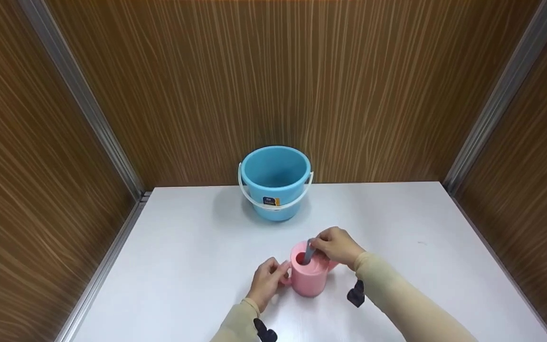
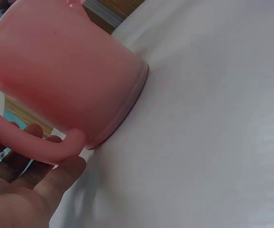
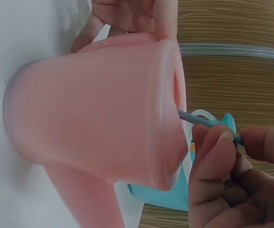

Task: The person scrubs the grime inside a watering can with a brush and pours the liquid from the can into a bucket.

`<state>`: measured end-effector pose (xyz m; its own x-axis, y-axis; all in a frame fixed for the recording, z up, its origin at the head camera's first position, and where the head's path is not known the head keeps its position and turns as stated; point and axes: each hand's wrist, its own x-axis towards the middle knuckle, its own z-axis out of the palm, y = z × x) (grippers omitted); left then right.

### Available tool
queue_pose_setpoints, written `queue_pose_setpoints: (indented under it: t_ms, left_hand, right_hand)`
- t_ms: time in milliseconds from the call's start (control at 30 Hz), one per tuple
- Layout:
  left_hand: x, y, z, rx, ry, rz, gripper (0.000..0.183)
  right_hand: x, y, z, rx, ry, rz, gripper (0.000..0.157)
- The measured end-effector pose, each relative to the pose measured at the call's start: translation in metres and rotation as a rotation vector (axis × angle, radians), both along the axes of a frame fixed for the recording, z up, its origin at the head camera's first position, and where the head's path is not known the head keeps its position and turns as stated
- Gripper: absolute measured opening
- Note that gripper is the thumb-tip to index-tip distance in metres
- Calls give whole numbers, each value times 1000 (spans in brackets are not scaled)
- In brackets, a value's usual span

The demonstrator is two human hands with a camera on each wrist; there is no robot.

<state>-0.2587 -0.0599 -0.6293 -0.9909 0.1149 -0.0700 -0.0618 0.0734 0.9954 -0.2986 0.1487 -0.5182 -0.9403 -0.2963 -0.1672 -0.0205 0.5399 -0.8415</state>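
Note:
A pink watering can (image 1: 308, 284) stands upright on the white table, its handle to the left and its spout (image 3: 84, 194) to the right. My left hand (image 1: 265, 281) holds the handle (image 2: 30, 142), with the thumb on one side and the fingers behind. Over the can's partly covered top, my right hand (image 1: 340, 247) pinches a slim grey-blue tool (image 1: 308, 252) between thumb and fingers. The tool's lower end goes down into the opening and is hidden there, so its kind cannot be told.
A light blue bucket (image 1: 260, 189) with a white handle (image 1: 246, 194) and a small label stands behind the can, near the back wall. Wood-grain panels (image 1: 197, 95) enclose the white table (image 1: 169, 266) at the back and both sides.

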Motion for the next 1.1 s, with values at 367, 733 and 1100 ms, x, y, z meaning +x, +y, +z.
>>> queue_pose_setpoints:
  t_ms: [367,733,1100]
  left_hand:
    - [4,5,-4,-47,59,-40,43]
    - [14,6,15,23,50,-104,49]
    - [9,8,-10,180,-3,-103,62]
  right_hand:
    - [-1,5,-13,16,75,27,22]
    - [3,11,-24,-135,107,37,25]
    - [6,22,-29,-445,-2,-47,33]
